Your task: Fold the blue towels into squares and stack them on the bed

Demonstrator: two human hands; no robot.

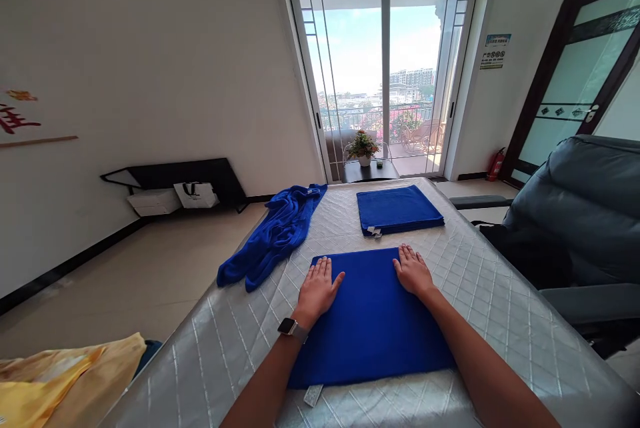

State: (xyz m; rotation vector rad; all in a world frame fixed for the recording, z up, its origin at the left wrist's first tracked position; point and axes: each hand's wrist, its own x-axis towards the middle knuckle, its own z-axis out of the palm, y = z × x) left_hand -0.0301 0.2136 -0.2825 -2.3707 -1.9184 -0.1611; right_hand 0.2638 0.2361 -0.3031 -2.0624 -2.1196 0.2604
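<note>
A blue cloth [373,321], which looks like a towel, lies spread flat on the silvery quilted mattress [500,268], a white label sticking out at its near edge. My left hand [318,288], with a watch on the wrist, rests flat near the cloth's far left corner. Near the far right corner lies my right hand [413,269], palm down with fingers stretched out. Just beyond is a neat stack of folded blue cloths [400,207] with white labels at its near left corner. A crumpled blue cloth [280,231] sits along the mattress's left side.
A dark armchair [580,208] stands close on the right. Yellow fabric [75,381] is at the lower left. Beyond the mattress, a potted plant [363,147] sits on a small black table [370,172] by the sliding glass door. Against the left wall is a black shelf [185,178] holding bags.
</note>
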